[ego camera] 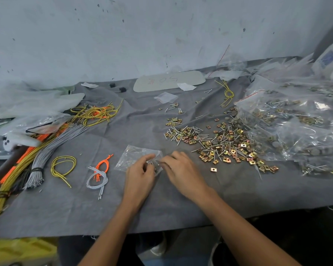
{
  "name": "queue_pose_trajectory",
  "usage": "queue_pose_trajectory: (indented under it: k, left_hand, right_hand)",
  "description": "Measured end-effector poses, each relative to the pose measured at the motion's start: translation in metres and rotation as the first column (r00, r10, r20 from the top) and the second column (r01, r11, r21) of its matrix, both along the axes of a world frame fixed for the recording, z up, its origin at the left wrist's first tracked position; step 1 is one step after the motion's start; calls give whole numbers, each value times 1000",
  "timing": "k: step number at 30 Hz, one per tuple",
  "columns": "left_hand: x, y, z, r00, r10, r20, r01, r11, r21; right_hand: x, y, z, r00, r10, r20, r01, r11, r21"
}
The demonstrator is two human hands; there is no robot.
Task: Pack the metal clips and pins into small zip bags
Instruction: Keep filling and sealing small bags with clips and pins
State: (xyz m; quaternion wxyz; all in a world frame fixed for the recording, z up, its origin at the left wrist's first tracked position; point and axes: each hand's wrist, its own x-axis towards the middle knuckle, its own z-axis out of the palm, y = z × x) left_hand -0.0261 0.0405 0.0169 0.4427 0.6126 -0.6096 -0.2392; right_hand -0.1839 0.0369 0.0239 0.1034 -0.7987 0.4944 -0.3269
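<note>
- Two hands are meeting at one bag point(132, 157), which is lying flat on the cloth point(161, 212) close in front of the person.
- Left hand point(140, 172) is curling fingers and thumb onto the bag's right end, pinching the film.
- Right hand point(182, 170) is pinching the same end from the other side, fingertips narrow and close together.
- Whether the zip is being opened or pressed closed cannot be told; a few small metal parts are showing between the hands, inside or under the film.
- Judged step: working the bag's mouth. Doing it well is calling for both pinches sitting right on the zip strip, the film being held taut between them, and the mouth being tilted up so nothing is sliding out.
- Clips point(233, 150) and pins point(176, 132) are lying loose in one heap just beyond and right of the right hand, within its reach; that hand is probably the better one for feeding.
- Wires point(37, 166) are lying at the left, well apart from the bag.
- Filled bags point(296, 120) are piling up at the far right, touching the heap's edge.
</note>
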Motion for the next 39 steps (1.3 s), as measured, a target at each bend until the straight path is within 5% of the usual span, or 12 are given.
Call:
queue_pose_trajectory:
  k: [20,28,33,39]
  left_hand:
    - [0,2,1,1000,4,-19,-3,1000,3]
    - [0,3,0,1000,10,-15,-10,1000,11]
    - [-1,4,3,996,-5,-84,10,998,56]
    - [-2,6,6,998,6,-69,-3,999,40]
  right_hand:
    - [1,4,4,968,-82,238,105,991,-84]
    - [-1,1,-2,996,1,88,1,1000,-31]
    - [0,-7,-6,979,140,-150,-138,990,21]
    - [1,-7,-5,990,96,-108,-96,995,2]
